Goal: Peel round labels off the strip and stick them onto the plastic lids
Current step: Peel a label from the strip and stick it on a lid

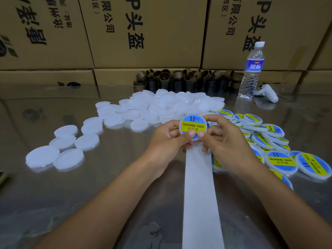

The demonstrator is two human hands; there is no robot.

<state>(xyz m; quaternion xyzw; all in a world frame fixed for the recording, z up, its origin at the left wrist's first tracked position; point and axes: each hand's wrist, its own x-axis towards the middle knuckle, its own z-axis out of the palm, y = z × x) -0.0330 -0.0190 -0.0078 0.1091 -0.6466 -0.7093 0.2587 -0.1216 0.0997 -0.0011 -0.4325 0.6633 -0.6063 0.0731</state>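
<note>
The left hand (166, 139) and right hand (221, 141) are both gripping one round plastic lid (193, 121) above the table, thumbs pressing its glossy blue-and-yellow label (193, 128). A smooth white backing strip (201, 194) is trailing from beneath them toward the viewer. Plain translucent lids (161, 105) are lying heaped and scattered to the left, labelled lids (269, 139) piling up on the right. A capped clear water bottle (251, 72) is standing on the reflective metal table (89, 194), with brown rings (179, 79) and printed cardboard boxes (143, 33) behind.

My lid (194, 128) tilts up, blue-yellow label (193, 123) facing me; bare strip (201, 194) trails below; plain lids (161, 105) left, labelled lids (281, 159) right.
</note>
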